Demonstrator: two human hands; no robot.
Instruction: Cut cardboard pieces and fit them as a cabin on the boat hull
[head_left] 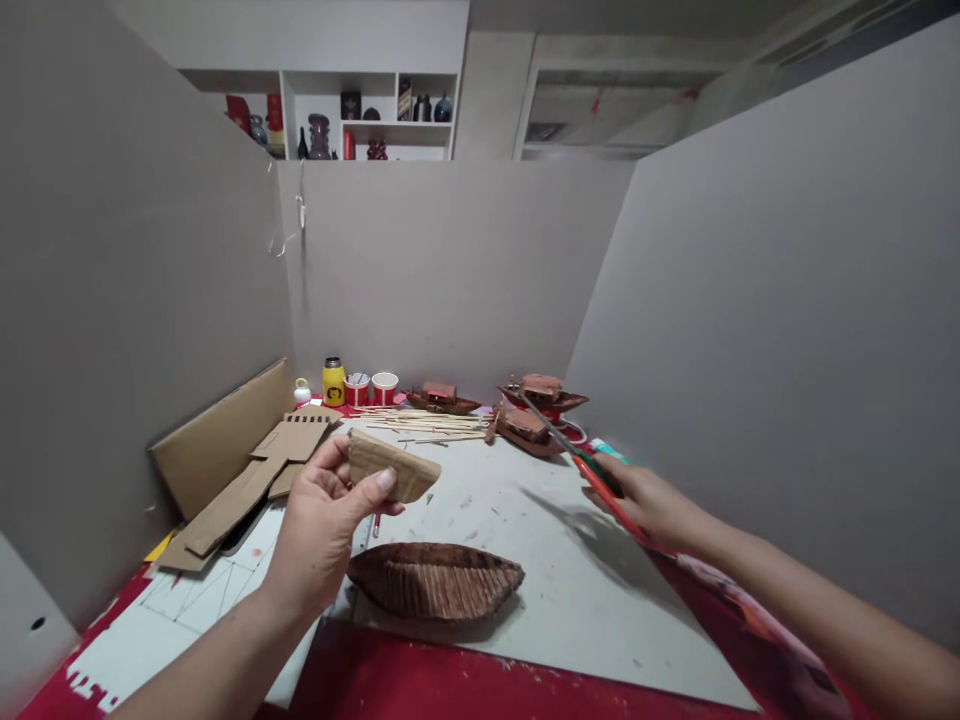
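Two hands are raised over a pale board [570, 620]: at left, the left hand [322, 510] pinches a cardboard piece [414, 477] between thumb and fingers, above a brown model boat hull [439, 587]; at right, the right hand [652, 500] curls its fingers around scissors [611, 502], blade gap unclear.

One camera, worn on the person's head, looks forward and down from above the near side of the tabletop [420, 670]. Left forearm [232, 640] and right forearm [810, 600] show close to the lens. The wide view reaches the tabletop's far edge, the left panel [150, 280], right panel [795, 330], back panel [450, 270] and, beyond it, shelves [375, 124].
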